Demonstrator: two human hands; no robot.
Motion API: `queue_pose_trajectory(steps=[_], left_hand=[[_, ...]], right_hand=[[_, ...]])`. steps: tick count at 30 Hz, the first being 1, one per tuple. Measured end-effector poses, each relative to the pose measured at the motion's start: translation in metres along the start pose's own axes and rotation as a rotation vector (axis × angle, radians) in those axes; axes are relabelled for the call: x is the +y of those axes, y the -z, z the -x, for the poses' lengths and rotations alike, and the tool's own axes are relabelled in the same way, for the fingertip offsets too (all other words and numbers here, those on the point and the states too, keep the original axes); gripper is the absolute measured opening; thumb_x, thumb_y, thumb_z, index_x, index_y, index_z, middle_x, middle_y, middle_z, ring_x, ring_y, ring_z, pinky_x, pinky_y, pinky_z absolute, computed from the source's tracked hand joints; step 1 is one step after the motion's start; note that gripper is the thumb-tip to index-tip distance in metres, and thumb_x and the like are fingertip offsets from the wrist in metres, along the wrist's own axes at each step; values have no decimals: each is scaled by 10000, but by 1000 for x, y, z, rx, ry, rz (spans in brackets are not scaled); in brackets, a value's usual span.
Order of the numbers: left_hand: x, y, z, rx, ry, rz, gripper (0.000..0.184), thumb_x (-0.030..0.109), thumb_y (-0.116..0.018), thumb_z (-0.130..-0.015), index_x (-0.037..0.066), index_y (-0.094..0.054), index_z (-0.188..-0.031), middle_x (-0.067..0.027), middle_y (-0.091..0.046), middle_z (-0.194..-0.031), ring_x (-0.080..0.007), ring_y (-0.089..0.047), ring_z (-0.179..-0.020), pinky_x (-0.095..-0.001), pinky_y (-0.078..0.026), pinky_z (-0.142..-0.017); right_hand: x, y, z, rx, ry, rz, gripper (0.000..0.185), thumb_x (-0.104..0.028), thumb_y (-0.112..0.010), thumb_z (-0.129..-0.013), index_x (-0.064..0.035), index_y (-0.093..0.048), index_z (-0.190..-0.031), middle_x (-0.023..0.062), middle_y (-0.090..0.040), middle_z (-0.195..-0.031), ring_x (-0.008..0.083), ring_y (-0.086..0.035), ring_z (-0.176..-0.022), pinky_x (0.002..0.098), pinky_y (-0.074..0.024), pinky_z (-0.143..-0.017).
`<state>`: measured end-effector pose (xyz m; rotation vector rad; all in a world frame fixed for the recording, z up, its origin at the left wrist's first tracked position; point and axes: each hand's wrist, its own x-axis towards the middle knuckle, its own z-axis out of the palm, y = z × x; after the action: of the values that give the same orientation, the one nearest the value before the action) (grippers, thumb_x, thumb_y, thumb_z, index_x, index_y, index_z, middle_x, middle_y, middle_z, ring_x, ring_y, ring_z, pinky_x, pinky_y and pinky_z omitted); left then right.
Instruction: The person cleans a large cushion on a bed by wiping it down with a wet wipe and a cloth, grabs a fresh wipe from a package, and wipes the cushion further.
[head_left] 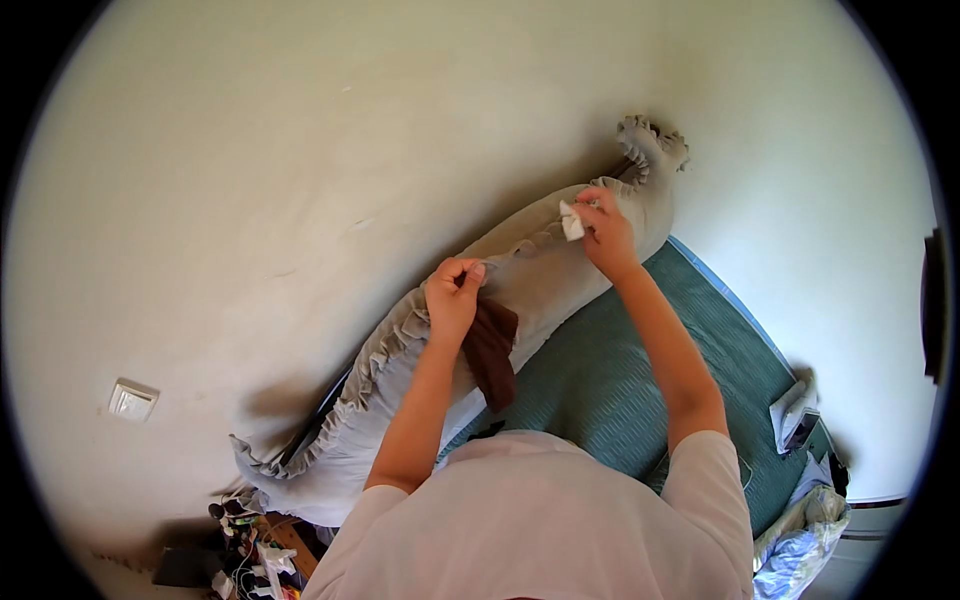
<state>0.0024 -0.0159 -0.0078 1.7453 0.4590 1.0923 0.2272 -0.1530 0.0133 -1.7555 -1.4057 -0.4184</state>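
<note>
Pale wall, green bedding, ruffled cover, right hand pinching white scrap, left hand narrow, hold unclear

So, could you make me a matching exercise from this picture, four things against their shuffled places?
1) Dark brown limp cloth
2) Small crumpled white scrap
3) White square wall switch
4) Green ribbed fabric bed cover

A) Mounted on the pale wall
B) Spread on both sides of the right forearm
C) Held in the right hand
D) Next to the left hand

Pairs: 1-D, 2-C, 3-A, 4-B
</note>
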Motion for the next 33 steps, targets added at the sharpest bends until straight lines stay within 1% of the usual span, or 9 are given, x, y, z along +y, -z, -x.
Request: queue_pose_trajectory(steps=[4,7,9,15,20,23,26,31,33], left_hand=[[-11,-1,-3,-7,78,21,71,63,-639,-843,-7,-650,-847,-31,-575,-721,-113,-522,-679,-236,-428,-648],[-7,-3,0,-30,-12,12,76,65,-632,-849,-10,-645,-843,-30,-574,-724,-107,-521,-677,-234,-430,-646],[-1,-3,4,-39,-87,7,74,62,-629,-851,-11,-642,-842,-31,-573,-727,-106,-521,-676,-236,-432,-645],[-7,4,1,20,85,120,55,27,-648,-807,13,-659,-859,-66,-581,-741,-142,-557,-699,-265,-451,-658],[62,-15,-4,27,-277,-612,239,55,-670,-755,79,-654,-992,-91,-604,-952,-266,-619,-728,-354,-498,-676],[81,-42,-9,-159,-168,-819,294,86,-661,-766,101,-635,-1059,-68,-583,-1038,-291,-616,-716,-382,-502,-665],[36,-54,-29,-214,-216,-936,217,116,-663,-780,76,-658,-993,-80,-610,-926,-273,-624,-717,-365,-498,-662],[-12,-37,-33,-56,32,-227,98,96,-664,-800,30,-671,-871,-94,-607,-740,-214,-605,-690,-323,-473,-648],[-7,-34,-31,-30,32,-149,77,85,-663,-805,15,-669,-839,-95,-602,-693,-193,-591,-675,-310,-462,-642]], right_hand=[[-47,7,-12,117,-196,-238,386,41,-620,-692,-139,-653,-1032,77,-509,-1146,250,-623,-823,344,-518,-667],[-84,-13,-7,79,-48,-270,333,12,-627,-702,-147,-658,-994,49,-523,-1136,246,-620,-856,342,-517,-671],[-76,-37,4,-241,149,-96,343,37,-624,-682,-123,-658,-983,46,-543,-1138,267,-609,-882,338,-505,-710],[-1,-17,19,76,71,125,259,20,-640,-717,-110,-654,-941,39,-588,-1065,207,-627,-875,314,-503,-722],[16,35,33,456,-468,-372,138,-15,-639,-821,-20,-648,-959,4,-562,-1112,100,-586,-930,229,-471,-739],[11,11,43,425,-451,-672,202,-27,-643,-825,-10,-657,-1027,13,-518,-1139,90,-574,-908,214,-463,-745],[-22,7,35,347,-437,-433,303,-8,-639,-797,-71,-665,-1093,49,-479,-1098,136,-580,-823,257,-464,-727],[-47,-12,14,343,-189,-486,413,7,-635,-761,-104,-635,-1158,46,-510,-1193,179,-616,-859,276,-490,-757],[-66,-19,2,36,-82,-349,421,-46,-634,-775,-134,-611,-1187,45,-555,-1171,204,-639,-865,299,-509,-755]])
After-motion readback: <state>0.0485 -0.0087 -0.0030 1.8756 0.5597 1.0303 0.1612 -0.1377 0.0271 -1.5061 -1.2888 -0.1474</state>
